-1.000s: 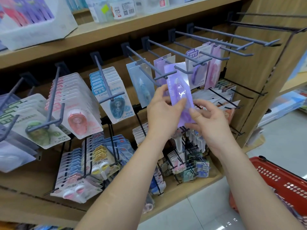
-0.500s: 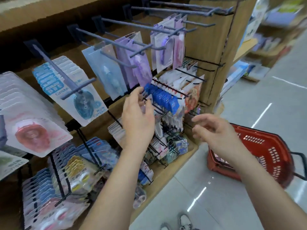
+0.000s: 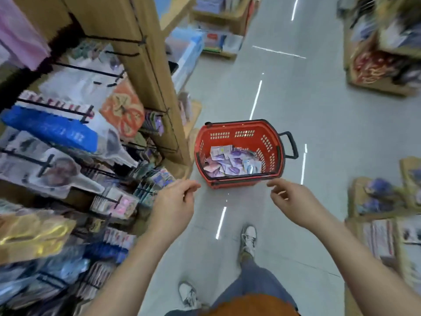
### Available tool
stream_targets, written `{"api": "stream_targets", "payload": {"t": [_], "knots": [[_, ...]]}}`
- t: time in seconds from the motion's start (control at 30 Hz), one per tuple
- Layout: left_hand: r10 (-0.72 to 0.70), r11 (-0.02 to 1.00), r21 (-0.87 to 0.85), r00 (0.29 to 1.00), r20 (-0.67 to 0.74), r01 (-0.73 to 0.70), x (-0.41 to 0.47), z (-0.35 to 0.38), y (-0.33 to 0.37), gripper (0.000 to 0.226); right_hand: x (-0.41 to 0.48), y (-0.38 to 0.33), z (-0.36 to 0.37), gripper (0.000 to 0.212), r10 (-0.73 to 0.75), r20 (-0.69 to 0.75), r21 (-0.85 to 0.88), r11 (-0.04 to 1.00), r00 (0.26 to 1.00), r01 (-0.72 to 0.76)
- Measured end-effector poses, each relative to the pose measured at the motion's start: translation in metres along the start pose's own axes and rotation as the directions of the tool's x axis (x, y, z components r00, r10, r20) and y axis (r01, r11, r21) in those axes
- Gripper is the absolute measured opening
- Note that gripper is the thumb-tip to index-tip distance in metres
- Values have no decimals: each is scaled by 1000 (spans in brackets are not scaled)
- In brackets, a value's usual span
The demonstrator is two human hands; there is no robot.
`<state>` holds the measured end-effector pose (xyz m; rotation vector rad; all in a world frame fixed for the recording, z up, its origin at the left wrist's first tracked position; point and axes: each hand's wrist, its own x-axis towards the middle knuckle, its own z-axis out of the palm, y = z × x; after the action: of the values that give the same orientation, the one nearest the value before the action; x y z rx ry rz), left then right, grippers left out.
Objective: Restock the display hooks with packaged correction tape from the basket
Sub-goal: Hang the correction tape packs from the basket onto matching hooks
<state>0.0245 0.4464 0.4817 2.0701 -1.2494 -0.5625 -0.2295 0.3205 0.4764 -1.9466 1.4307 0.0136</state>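
1. Looking down through the head camera, I see the red basket (image 3: 227,134) standing on the floor (image 3: 319,133), just beside the wooden end panel of the shelf unit and ahead of both hands.
2. The correction tape packets (image 3: 230,161) lie in a loose, overlapping heap on the basket's bottom, mostly purple and white. The frame is too blurred to tell which way any single packet points.
3. The left grip (image 3: 175,201) holds nothing. Its fingers are loosely curled, with the thumb close to the forefinger, and it hangs off the basket's near-left corner.
4. The right grip (image 3: 290,199) is also empty, with its fingers relaxed and apart. Its fingertips sit by the near-right corner of the rim, but I cannot tell whether they touch it.
5. The basket's long axis runs across my view, with its black handle sticking out at the right end. The heap lies forward and down, between the two grips and past the near rim.
6. I judge the right grip marginally nearer the rim, though either could reach the heap by going over the rim and down.
7. The display hooks (image 3: 54,107) are off to the left, blurred and well apart from the basket. Any packet lifted must then travel up and left to them.
8. I take the step in hand to be fetching a packet.
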Motion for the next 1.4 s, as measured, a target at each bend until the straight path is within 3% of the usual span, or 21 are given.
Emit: {"api": "stream_targets", "payload": {"t": [0.13,0.37,0.53,0.73,1.1,1.27,1.33,1.4], "knots": [[-45,998,55,995,85,41,57,68,20,26,45,62,-26,27,122,-58,154,982,991,-112],[-174,983,84,972,155,163,159,181,27,25,158,139,-50,30,232,-63,248,946,971,-211],[-291,956,100,931,222,275,223,251,-7,26,251,169,-34,36,262,-1,246,935,965,-254],[-374,927,132,860,347,350,295,344,-76,35,371,211,22,60,237,132,121,960,962,-253],[-319,931,332,786,530,153,405,565,-231,52,585,332,206,92,213,341,-227,964,916,-140],[-88,961,265,819,567,-80,433,644,-249,41,622,377,258,90,216,336,-418,906,917,-60],[-49,970,221,806,589,-102,450,672,-247,36,629,380,267,95,181,314,-391,919,932,-47],[-69,961,247,751,657,-128,466,697,-245,27,633,380,271,101,169,319,-304,950,932,-68]]}}
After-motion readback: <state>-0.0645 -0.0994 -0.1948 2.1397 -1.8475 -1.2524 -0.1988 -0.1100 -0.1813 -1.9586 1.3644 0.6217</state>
